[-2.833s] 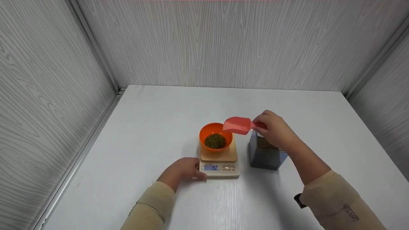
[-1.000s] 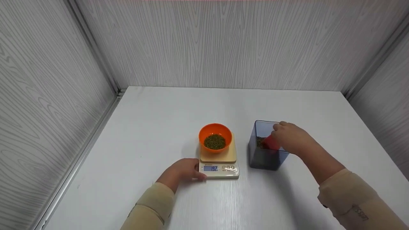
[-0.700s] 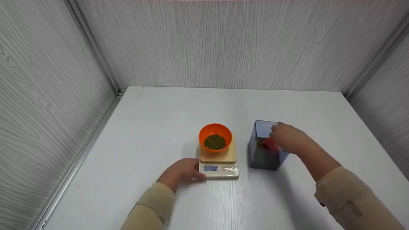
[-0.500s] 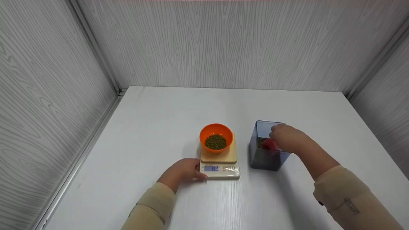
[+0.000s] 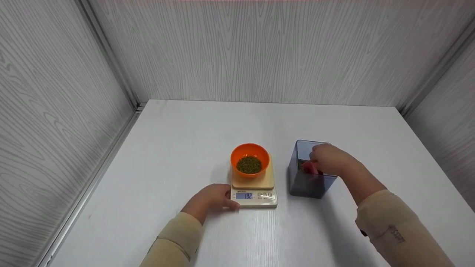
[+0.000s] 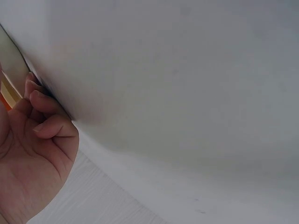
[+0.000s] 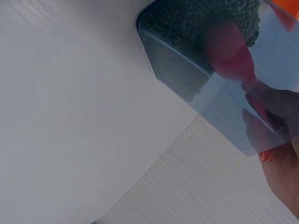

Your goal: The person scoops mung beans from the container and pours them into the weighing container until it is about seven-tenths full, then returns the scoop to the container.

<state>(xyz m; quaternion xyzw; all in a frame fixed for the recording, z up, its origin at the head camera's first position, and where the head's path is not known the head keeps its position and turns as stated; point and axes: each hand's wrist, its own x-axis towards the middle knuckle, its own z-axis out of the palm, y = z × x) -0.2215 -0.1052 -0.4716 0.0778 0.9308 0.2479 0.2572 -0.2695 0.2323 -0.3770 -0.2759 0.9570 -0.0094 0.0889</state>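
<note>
My right hand [image 5: 329,159] grips the handle of a pink scoop [image 5: 311,167], reaching into a clear bluish bin [image 5: 310,185]. In the right wrist view the scoop's blade [image 7: 229,51] sits at small pellets [image 7: 187,21] seen through the bin wall. My left hand [image 5: 213,198] holds the left front corner of a digital kitchen scale [image 5: 264,198], thumb at its front edge. Its curled fingers [image 6: 44,102] lie against the scale's side in the left wrist view. An orange bowl [image 5: 246,149] with green-brown pellets [image 5: 249,165] stands on the scale, whose display reads 192.
The white tabletop [image 5: 185,141] carries the scale left of the bin, with a narrow gap between them. A grey wood-grain panel [image 5: 245,52] rises behind, with similar panels at left and right.
My right hand has moved the scoop from beside the bowl's rim down into the bin, then slightly left within it. My left hand, scale and bowl have stayed put; the display still reads 192.
</note>
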